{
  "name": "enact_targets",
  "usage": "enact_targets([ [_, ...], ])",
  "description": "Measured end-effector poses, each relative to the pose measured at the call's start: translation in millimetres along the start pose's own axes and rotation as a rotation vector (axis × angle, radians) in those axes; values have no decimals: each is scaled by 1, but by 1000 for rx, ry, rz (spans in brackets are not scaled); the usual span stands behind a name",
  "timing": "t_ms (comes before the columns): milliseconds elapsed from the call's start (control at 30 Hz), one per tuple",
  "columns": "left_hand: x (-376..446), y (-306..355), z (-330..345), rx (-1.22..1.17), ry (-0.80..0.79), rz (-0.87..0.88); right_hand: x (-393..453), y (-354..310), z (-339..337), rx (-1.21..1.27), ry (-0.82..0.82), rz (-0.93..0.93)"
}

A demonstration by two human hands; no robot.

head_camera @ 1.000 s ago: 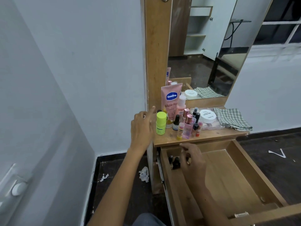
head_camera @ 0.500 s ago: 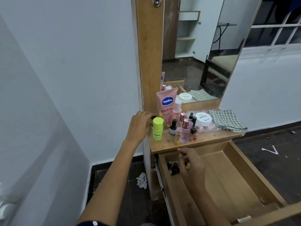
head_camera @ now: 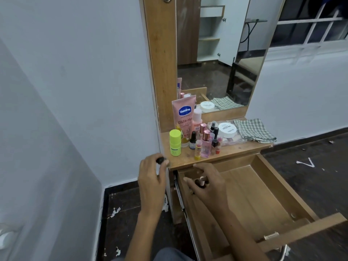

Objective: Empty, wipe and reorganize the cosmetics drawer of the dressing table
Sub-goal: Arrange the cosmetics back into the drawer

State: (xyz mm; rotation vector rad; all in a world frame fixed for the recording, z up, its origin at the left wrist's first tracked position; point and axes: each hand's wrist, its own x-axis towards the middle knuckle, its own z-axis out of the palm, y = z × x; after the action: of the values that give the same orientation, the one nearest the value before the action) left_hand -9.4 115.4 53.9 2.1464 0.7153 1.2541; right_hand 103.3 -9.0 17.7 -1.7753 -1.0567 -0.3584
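The wooden drawer [head_camera: 267, 187] is pulled out under the dressing table top [head_camera: 243, 147]. My right hand [head_camera: 207, 182] is inside its back left corner, closed on small cosmetic bottles [head_camera: 201, 180]. My left hand [head_camera: 152, 176] hovers at the table's left front corner and pinches a small dark cap-like item [head_camera: 160, 160]. On the top stand a lime green bottle [head_camera: 175, 142], a pink Vaseline tube [head_camera: 185, 115], several small bottles [head_camera: 206, 143], a white jar [head_camera: 227, 129] on a clear case, and a checked cloth [head_camera: 254, 129].
A mirror [head_camera: 222, 53] in a wooden frame rises behind the table. White walls stand to the left and right. The dark floor [head_camera: 131, 213] has white paper scraps. The drawer front [head_camera: 301, 232] sticks out toward me at lower right.
My left hand came down from beside the green bottle to the table's front corner and now holds a small dark item. My right hand closed on bottles in the drawer corner.
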Motion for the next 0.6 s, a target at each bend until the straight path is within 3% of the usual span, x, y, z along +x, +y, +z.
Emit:
enact_targets([
  [300, -50, 38, 16, -103, -324, -7, -11, -1, -33, 0, -237, -48],
  [467, -55, 29, 12, 336, -672, 3, -20, 24, -48, -58, -333, 273],
  [600, -63, 22, 12, 542, -906, 39, -14, 22, -44, -198, -621, 395],
])
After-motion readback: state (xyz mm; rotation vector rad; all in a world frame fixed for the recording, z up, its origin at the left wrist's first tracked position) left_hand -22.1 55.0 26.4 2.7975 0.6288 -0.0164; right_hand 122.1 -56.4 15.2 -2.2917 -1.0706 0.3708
